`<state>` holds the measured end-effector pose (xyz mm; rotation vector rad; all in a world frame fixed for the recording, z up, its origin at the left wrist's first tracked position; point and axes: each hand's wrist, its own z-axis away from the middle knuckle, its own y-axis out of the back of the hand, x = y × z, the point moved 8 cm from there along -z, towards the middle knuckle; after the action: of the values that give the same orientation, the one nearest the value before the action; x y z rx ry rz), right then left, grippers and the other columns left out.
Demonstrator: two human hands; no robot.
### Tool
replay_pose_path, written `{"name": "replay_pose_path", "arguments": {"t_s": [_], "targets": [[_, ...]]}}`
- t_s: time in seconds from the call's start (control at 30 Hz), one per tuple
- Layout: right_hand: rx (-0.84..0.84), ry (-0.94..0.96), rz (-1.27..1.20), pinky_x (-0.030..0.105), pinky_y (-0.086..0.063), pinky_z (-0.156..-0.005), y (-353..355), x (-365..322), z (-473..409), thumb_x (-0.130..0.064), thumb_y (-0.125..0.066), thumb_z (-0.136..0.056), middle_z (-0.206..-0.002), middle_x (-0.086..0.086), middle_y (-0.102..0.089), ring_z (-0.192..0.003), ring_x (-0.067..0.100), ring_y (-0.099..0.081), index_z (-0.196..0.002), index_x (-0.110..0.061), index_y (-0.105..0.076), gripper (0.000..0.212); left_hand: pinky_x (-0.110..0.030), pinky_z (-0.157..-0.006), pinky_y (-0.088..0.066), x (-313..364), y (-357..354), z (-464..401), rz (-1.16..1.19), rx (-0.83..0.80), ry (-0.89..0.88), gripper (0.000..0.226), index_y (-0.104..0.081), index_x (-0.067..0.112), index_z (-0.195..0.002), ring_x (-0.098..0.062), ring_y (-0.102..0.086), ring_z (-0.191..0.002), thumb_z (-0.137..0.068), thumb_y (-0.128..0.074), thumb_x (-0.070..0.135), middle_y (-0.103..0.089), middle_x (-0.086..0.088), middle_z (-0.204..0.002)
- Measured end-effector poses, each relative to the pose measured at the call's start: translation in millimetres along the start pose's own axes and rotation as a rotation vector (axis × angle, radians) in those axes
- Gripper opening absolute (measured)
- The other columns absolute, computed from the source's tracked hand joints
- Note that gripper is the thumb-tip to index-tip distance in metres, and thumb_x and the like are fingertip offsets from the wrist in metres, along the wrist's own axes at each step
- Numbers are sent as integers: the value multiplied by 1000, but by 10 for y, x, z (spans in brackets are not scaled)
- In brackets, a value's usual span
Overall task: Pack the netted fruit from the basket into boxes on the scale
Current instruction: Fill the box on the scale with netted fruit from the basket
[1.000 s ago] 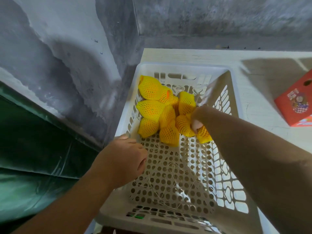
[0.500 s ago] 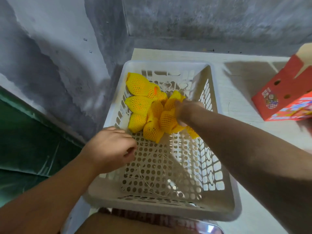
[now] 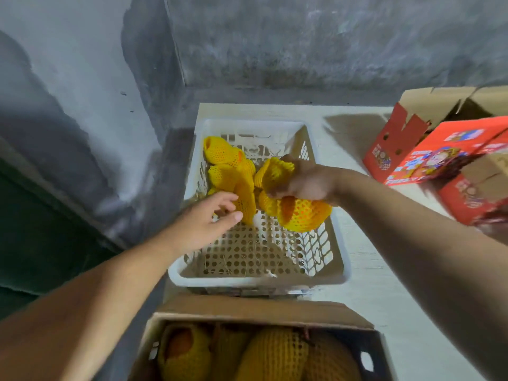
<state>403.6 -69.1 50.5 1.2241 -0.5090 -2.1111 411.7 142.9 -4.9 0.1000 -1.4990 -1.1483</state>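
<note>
Basket (image 3: pixel 258 279) on table (image 3: pixel 379 273), against wall corner. Netted fruit (image 3: pixel 222 152) in basket's far half. Open box (image 3: pixel 264 309) in front of basket; printed boxes (image 3: pixel 428 158) to right.

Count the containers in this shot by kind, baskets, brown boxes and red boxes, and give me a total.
White plastic basket: 1
Brown open box with netted fruit: 1
Red printed boxes: at least 2, stacked at the right edge and partly cut off
Total: at least 4
</note>
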Motion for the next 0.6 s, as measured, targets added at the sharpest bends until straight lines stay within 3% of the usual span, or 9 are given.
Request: {"name": "replay_pose_path", "arguments": {"t_s": [0.03,0.1,0.13,0.17,0.23,0.3,0.37,0.47,0.6], "targets": [[-38,39,-105,37,-51,-100,-37,-88,210,-34,-85,-85,-151,6,-55,-132,29,-57,-160,-20,-30,94,-33,-111,-44,132,20,119,238,-2,41,66,-43,44,-151,9,-55,-123,-92,-54,72,-56,29,-135],[-148,156,-325,26,-60,-87,-156,-263,634,-23,-80,-90,-123,-2,-75,-110,16,-73,-135,-19,-63,48,-43,-113,-45,460,35,372,646,5,82,88,-40,51,-149,-7,-61,-126,-73,-60,90,-53,22,-145],[-228,214,-423,22,-60,-82,-270,-369,861,-16,-76,-94,-116,-2,-78,-104,14,-75,-124,-20,-70,31,-48,-111,-47,579,3,511,813,-15,104,95,-42,51,-148,-19,-64,-126,-66,-66,91,-55,13,-149],[-286,255,-500,26,-60,-85,-397,-448,1070,-13,-73,-95,-117,2,-77,-106,18,-75,-123,-19,-71,29,-48,-107,-51,724,-40,679,914,-57,110,92,-44,55,-146,-23,-65,-127,-65,-72,87,-59,10,-149],[-281,288,-553,46,-57,-100,-621,-526,1390,-18,-77,-88,-126,9,-73,-117,29,-70,-135,-18,-63,49,-36,-96,-58,925,-102,1049,998,-49,142,76,-50,75,-129,-9,-67,-123,-60,-81,82,-62,22,-142],[-196,307,-534,55,-50,-107,-810,-570,1639,-26,-83,-79,-129,8,-71,-121,31,-67,-140,-21,-56,67,-45,-104,-54,900,-163,1359,1086,64,218,98,-49,70,-136,-10,-63,-129,-47,-90,78,-59,21,-146],[-181,329,-560,55,-49,-109,-1051,-592,1883,-33,-86,-76,-134,4,-69,-125,27,-66,-145,-29,-50,78,-58,-112,-47,876,-271,1669,1217,126,290,112,-43,49,-153,-23,-61,-133,-55,-94,68,-59,7,-151],[-154,302,-690,48,-54,-104,-1352,-550,2232,-41,-91,-69,-137,-4,-67,-123,20,-68,-151,-47,-38,98,-59,-109,-50,897,-332,2078,1376,142,304,67,-57,35,-147,-31,-69,-123,-86,-70,60,-71,-3,-136],[-60,307,-788,43,-53,-104,-1674,-540,2583,-32,-85,-80,-133,-5,-69,-121,21,-68,-145,-46,-49,76,-59,-111,-48,843,-368,2466,1389,176,342,60,-58,36,-146,-32,-69,-123,-94,-51,67,-72,-3,-133]]}}
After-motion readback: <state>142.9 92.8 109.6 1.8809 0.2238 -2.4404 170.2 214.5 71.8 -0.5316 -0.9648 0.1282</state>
